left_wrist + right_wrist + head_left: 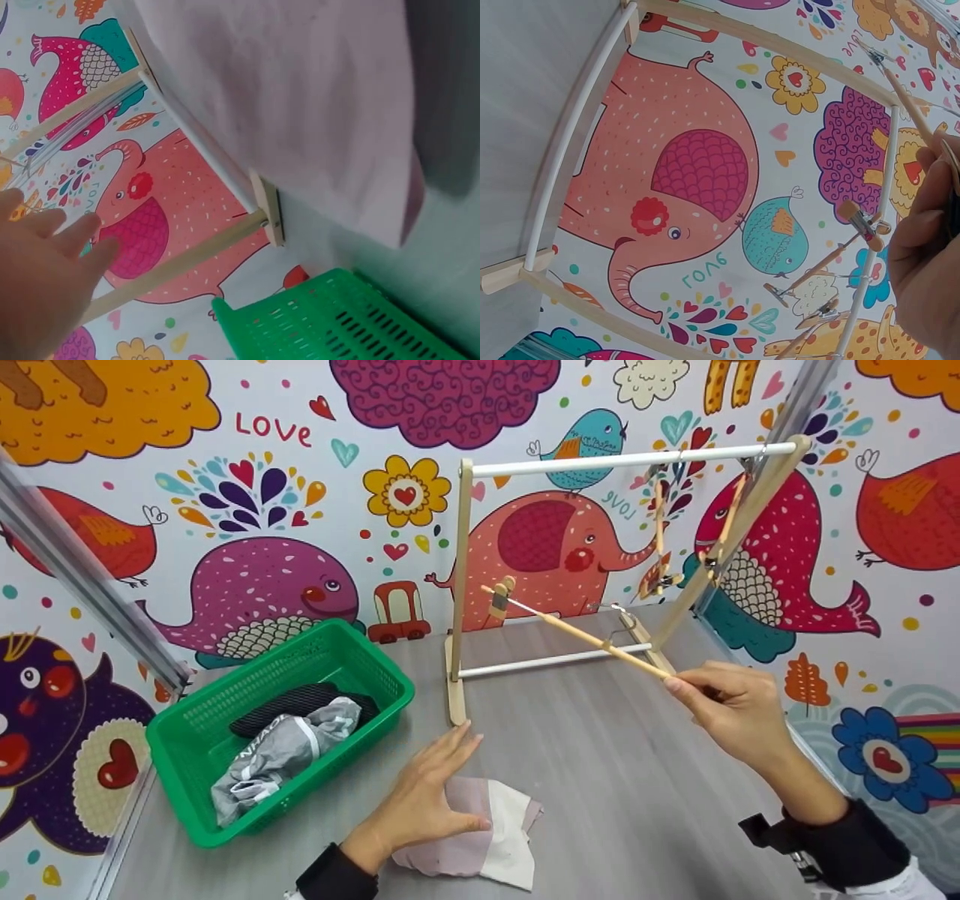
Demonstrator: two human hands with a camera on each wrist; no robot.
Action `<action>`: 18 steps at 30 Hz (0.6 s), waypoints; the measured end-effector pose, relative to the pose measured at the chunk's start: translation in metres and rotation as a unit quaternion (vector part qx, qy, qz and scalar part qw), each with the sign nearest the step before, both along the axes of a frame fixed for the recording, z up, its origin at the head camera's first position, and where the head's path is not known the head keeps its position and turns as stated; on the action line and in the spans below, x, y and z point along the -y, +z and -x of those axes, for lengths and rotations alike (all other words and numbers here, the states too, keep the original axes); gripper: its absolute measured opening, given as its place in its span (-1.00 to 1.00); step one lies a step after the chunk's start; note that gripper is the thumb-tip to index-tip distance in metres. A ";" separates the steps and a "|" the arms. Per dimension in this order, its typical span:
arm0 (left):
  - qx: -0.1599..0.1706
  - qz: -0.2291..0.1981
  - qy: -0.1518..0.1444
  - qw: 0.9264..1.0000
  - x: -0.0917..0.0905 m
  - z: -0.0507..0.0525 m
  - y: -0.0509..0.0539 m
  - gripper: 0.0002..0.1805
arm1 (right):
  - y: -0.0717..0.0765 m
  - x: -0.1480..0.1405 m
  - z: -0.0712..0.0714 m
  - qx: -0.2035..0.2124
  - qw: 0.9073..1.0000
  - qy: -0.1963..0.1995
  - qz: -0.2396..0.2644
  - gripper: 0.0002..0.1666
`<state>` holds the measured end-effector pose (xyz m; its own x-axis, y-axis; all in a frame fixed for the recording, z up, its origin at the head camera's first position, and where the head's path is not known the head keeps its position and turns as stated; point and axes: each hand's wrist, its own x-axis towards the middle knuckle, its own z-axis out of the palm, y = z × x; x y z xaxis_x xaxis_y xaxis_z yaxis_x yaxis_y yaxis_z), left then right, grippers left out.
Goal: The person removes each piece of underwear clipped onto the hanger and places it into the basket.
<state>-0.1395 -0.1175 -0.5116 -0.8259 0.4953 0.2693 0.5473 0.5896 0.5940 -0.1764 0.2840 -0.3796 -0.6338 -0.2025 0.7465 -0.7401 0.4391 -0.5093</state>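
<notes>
My right hand (739, 712) pinches one end of a slim wooden clip hanger (570, 630), held up in front of the rack. A wooden clip (500, 598) sits near the hanger's far end. In the right wrist view, fingers and thumb wrap the hanger (907, 97) at the right edge. My left hand (424, 795) is spread with straight fingers over a pink and white cloth (510, 832) on the table; whether they touch cannot be seen. The left wrist view shows that hand (45, 277) holding nothing, with the pink cloth (300, 90) close by.
A wooden rack with a white top bar (585, 463) stands at the back. Clip hangers (660, 525) hang at its right end. Left of it, a green basket (187, 810) contains grey clothing (281, 757) and a black mesh item (289, 709). Printed wall panels stand behind.
</notes>
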 end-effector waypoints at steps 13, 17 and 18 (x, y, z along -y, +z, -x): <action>0.044 0.133 -0.006 0.990 -0.003 -0.008 -0.024 0.36 | 0.004 0.010 0.004 -0.009 1.000 -0.025 -0.002 -0.69; 0.060 0.161 -0.008 0.985 -0.006 -0.009 -0.031 0.35 | 0.006 0.013 0.007 -0.005 0.999 -0.051 -0.009 -0.74; 0.060 0.168 -0.009 0.984 -0.006 -0.009 -0.033 0.35 | 0.007 0.014 0.008 -0.004 0.998 -0.059 -0.010 -0.76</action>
<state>-0.1303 -0.1115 -0.5449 -0.8322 0.5543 -0.0109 0.4970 0.7546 0.4285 -0.1840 0.2699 -0.3725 -0.6474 -0.1413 0.7489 -0.6872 0.5332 -0.4934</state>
